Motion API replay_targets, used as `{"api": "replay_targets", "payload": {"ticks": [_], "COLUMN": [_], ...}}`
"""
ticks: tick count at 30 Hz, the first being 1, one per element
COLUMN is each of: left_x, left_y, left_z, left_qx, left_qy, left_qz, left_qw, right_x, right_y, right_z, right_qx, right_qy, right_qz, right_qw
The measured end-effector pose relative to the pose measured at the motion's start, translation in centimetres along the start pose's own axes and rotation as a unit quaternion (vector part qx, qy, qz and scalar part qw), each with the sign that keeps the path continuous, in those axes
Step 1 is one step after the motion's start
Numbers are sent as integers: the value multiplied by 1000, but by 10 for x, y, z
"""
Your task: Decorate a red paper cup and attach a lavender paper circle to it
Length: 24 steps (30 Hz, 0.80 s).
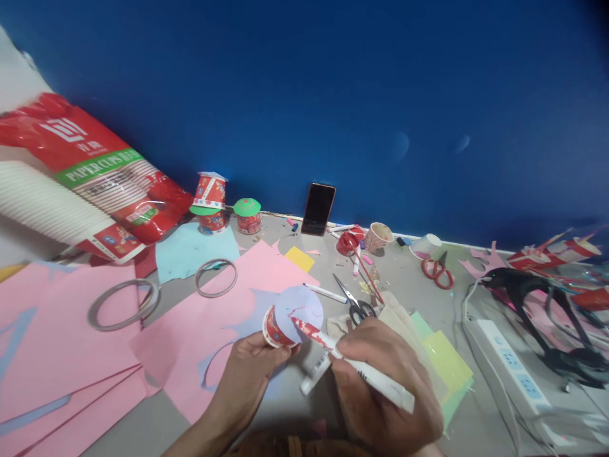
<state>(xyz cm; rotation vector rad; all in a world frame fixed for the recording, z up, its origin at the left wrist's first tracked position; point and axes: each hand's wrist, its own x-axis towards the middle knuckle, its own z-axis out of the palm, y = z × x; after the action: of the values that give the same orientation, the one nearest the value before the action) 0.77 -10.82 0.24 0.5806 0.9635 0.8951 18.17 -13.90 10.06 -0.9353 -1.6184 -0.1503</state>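
My left hand point(247, 374) grips a small red-printed paper cup point(276, 327) lying on its side, with a pale lilac paper disc point(301, 310) on its end facing me. My right hand point(385, 381) is closed on a white pen or glue stick point(375, 377). A red patterned paper strip point(310, 330) runs from that hand to the disc. A white cap point(314, 374) lies on the grey table just below the cup.
Pink paper sheets point(85, 355) cover the left. Two tape rings point(216, 278), black scissors point(358, 304), a white marker point(326, 293), red scissors point(438, 270), decorated cups point(209, 203), a leaning phone point(318, 208), a paper-cup pack point(80, 184), a power strip point(509, 368).
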Motion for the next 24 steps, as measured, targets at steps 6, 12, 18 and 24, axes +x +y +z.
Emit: {"api": "replay_targets", "payload": {"ticks": [6, 12, 18, 24], "left_x": [0, 1, 2, -1], "left_y": [1, -2, -3, 1], "left_z": [0, -2, -2, 0], "left_qx": [0, 9, 11, -13], "left_qy": [4, 5, -1, -9], "left_qz": [-1, 21, 20, 1], "left_qw": [1000, 1000, 1000, 1000], "right_x": [0, -1, 0, 1], "right_y": [1, 1, -1, 0], "right_z": [-2, -6, -8, -4], "right_qx": [0, -8, -7, -7], "right_qy": [-17, 0, -2, 0], "right_qz": [4, -9, -7, 3], "right_qw": [1000, 1000, 1000, 1000]}}
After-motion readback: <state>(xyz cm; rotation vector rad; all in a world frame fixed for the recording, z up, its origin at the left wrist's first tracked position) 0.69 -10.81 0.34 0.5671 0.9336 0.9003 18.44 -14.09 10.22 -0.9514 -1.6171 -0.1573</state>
